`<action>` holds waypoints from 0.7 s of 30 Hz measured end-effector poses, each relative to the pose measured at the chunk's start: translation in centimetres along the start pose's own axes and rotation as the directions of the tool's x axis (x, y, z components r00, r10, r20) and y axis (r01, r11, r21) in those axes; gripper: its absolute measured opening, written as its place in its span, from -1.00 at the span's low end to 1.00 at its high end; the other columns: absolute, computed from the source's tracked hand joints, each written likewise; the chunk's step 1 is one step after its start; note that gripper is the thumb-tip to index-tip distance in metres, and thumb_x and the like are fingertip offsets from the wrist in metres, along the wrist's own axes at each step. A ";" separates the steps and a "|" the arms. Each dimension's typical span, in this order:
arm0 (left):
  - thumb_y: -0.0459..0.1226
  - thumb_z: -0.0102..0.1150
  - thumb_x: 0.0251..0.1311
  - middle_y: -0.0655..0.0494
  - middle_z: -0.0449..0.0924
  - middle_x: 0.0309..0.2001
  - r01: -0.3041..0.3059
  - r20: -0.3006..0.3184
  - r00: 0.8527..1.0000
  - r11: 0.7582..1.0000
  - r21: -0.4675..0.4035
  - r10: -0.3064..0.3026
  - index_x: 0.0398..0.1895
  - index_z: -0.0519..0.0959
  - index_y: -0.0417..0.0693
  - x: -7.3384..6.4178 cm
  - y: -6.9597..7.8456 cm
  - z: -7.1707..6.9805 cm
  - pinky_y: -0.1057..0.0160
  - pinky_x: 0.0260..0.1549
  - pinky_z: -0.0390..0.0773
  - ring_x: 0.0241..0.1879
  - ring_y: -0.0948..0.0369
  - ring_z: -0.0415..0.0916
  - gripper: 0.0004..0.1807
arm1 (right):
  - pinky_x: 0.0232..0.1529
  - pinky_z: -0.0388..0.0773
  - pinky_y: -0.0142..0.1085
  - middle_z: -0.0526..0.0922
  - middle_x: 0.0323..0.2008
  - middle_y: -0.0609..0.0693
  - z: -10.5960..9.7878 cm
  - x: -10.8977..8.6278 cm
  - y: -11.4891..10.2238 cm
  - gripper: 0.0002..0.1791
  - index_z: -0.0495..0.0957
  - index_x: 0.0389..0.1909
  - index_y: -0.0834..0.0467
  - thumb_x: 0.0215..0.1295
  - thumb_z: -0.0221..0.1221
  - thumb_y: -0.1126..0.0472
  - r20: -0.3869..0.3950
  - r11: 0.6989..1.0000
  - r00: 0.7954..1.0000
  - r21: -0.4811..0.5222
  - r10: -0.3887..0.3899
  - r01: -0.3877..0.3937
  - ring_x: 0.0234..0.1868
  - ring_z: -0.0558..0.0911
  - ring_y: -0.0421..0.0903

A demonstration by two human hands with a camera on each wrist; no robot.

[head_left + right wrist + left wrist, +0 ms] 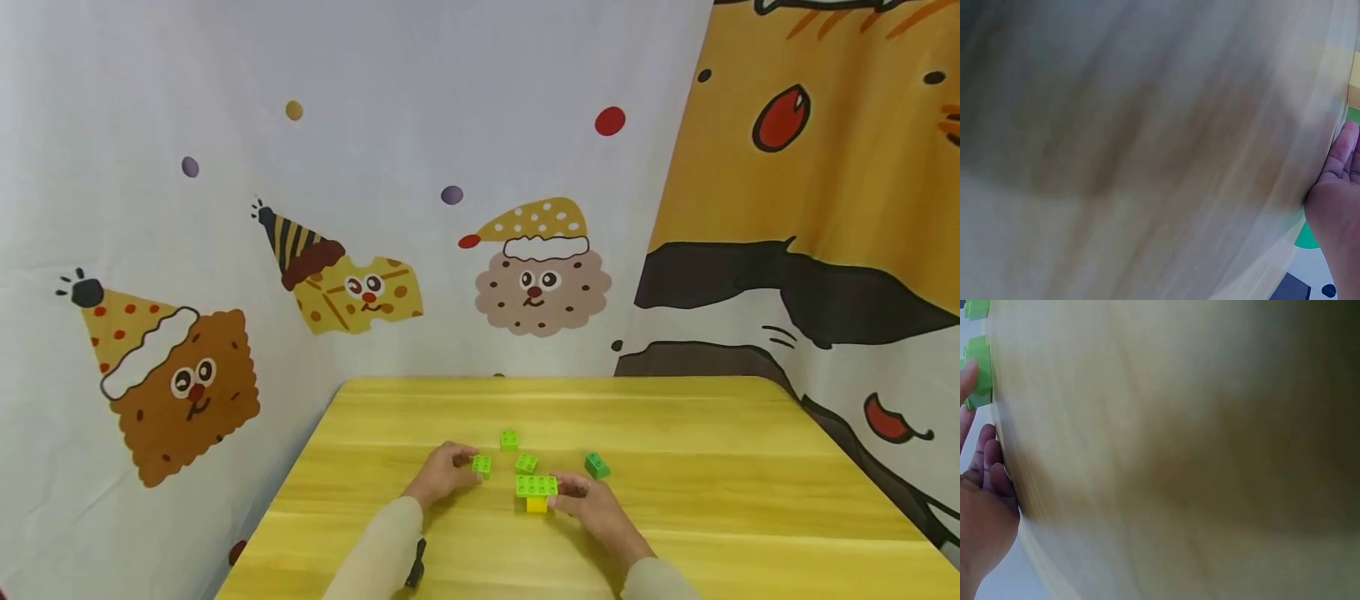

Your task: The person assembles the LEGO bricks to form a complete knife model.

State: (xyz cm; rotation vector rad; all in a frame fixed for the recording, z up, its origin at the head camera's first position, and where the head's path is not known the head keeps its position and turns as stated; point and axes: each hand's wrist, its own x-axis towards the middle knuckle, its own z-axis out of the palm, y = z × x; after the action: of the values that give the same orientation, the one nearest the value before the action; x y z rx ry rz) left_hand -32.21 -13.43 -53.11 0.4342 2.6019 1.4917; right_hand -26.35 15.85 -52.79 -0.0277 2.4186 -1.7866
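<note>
Pinching a 4-stud green brick [482,466] in its fingertips, the left hand [444,475] lies near the right hand [596,510], whose fingers grip the right end of an 8-stud brick [536,486] atop a yellow brick [536,505], where pressing the overhang beyond them could tip it.

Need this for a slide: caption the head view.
Left hand pinches a small green block; right hand holds a green-and-yellow block stack.
</note>
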 end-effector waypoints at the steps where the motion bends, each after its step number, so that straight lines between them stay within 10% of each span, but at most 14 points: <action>1: -0.25 0.42 0.17 -0.06 0.47 0.04 0.000 -0.002 1.000 1.000 0.003 0.000 0.16 0.58 -0.20 0.0 0.0 0.0 -0.12 0.04 0.46 0.05 -0.04 0.43 -0.52 | -0.05 0.55 -0.16 0.60 -0.04 0.07 0.0 0.1 0.0 -0.41 0.56 0.19 0.25 0.15 0.44 0.13 -0.002 1.000 1.000 0.000 0.002 -0.002 -0.02 0.53 -0.01; 21: -0.11 0.42 0.17 0.14 0.61 -0.15 0.039 -0.012 0.999 0.996 -0.077 -0.040 -0.04 0.65 -0.07 0.6 2.0 0.0 0.13 -0.13 0.56 -0.13 0.18 0.51 -0.65 | -0.02 0.54 -0.11 0.58 -0.03 0.08 -0.1 0.0 0.3 -0.43 0.56 0.19 0.23 0.17 0.42 0.12 0.001 1.000 1.000 0.026 -0.010 0.010 -0.02 0.53 0.00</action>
State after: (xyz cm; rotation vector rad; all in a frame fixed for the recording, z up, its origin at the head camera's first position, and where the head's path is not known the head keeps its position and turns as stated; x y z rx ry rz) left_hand -32.39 -12.34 -51.36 0.3641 2.5376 1.5804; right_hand -26.34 16.01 -53.06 -0.0381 2.3984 -1.8211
